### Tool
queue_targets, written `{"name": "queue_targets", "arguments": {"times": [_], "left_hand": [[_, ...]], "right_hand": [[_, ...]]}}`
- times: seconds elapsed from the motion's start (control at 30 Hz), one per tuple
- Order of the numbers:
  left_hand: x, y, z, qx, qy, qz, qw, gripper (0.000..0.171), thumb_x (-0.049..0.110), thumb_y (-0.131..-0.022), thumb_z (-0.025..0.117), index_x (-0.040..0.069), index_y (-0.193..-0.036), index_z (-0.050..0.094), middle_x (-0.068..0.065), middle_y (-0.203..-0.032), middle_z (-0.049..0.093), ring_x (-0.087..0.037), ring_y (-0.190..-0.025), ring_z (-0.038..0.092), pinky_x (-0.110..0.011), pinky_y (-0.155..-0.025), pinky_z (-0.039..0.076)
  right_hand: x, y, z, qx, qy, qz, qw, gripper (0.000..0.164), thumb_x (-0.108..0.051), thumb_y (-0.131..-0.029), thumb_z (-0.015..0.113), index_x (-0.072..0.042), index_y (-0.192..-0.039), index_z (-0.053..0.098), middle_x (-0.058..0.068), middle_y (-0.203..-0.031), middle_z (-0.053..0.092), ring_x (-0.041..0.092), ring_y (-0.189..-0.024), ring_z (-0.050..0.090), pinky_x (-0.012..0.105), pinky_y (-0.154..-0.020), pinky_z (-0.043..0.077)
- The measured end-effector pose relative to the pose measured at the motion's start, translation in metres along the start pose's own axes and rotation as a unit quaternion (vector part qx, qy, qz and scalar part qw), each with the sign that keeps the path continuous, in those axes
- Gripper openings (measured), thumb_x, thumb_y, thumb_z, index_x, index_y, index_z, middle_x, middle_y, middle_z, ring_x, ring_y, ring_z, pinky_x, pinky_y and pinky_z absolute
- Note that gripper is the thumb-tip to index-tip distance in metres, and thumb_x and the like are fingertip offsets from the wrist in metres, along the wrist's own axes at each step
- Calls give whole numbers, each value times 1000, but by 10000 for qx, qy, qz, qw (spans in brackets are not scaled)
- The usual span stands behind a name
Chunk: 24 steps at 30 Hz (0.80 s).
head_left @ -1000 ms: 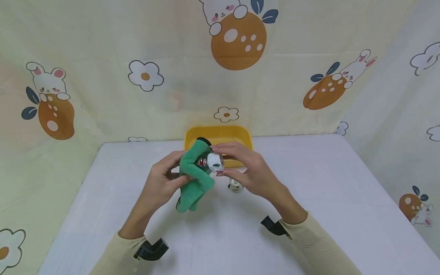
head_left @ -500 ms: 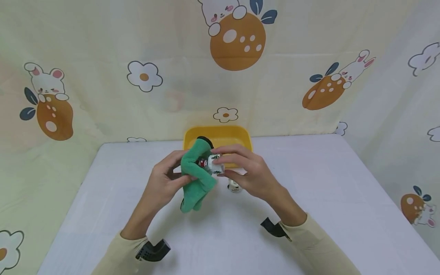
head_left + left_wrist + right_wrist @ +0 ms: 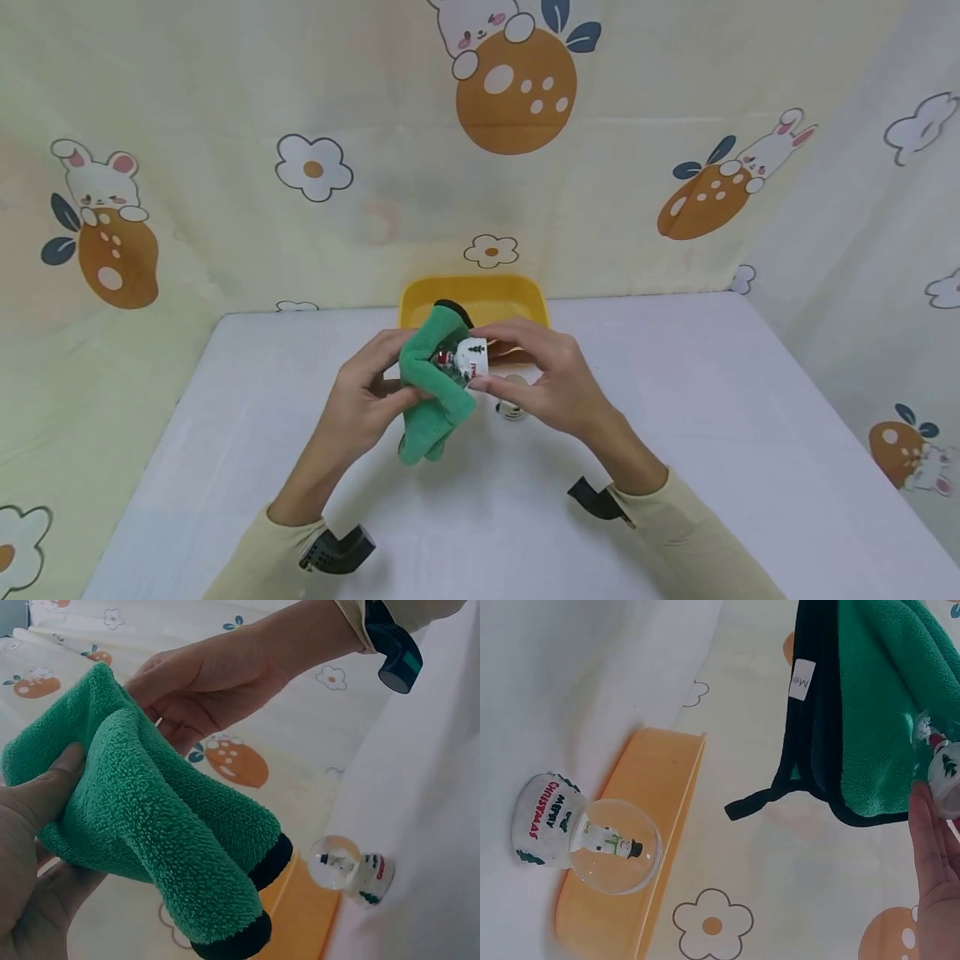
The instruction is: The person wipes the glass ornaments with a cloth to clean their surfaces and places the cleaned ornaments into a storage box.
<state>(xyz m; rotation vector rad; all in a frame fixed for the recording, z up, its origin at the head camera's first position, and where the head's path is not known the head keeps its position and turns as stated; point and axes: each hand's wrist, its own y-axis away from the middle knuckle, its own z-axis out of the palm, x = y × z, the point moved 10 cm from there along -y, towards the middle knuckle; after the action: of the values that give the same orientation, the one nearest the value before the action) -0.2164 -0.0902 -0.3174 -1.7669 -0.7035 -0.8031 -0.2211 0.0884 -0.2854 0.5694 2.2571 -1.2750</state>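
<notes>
since it looks fragile and slippery, we judge the snow globe point(image 3: 472, 358) safest by its base, where our right hand point(image 3: 551, 375) pinches; our left hand point(image 3: 369, 387) pinches soft cloth point(image 3: 427, 371).

Long, plain beige sleeves cover both forearms — the left sleeve point(image 3: 258, 560) and the right sleeve point(image 3: 701, 542) lightly creased, each ending near the wrist. The left hand point(image 3: 367, 392) and the right hand point(image 3: 547, 371) are bare. At the cuffs sit black wrist cameras: the left camera point(image 3: 339, 552) is bent and blunt-ended, with small dots on its side; the right camera point(image 3: 597, 498) — curved, round-ended in the left wrist view — carries a small green patch point(image 3: 412, 661).
</notes>
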Motion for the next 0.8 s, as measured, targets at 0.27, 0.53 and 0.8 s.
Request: {"name": "queue_targets", "arguments": {"times": [0.27,0.53,0.8], "left_hand": [[3,1,0,75,32,109,9999,59,-14,-84,73,3,-139,58,-13,-131,60,-26,-120,61,-35,-84,61],[0,0,-4,206,-41,62,9998,62,-15,-84,73,4,-141,57,-13,-132,60,-27,-119,62,-34,-85,60],[-5,-1,-2,131,-1,-243,9996,62,-10,-86,73,7,-142,55,-10,-133,59,-25,-122,62,-35,-88,60]], "right_hand": [[4,2,1,-49,90,391,9992,41,2,-82,82,0,-119,67,9,-107,73,16,-86,73,28,-73,63],[2,1,6,-216,-218,433,9986,54,2,-80,83,-4,-129,61,10,-124,65,22,-107,69,39,-84,62],[-3,0,2,-31,110,-145,9998,53,10,-77,81,-1,-126,66,15,-130,61,28,-118,63,33,-85,61]]}}
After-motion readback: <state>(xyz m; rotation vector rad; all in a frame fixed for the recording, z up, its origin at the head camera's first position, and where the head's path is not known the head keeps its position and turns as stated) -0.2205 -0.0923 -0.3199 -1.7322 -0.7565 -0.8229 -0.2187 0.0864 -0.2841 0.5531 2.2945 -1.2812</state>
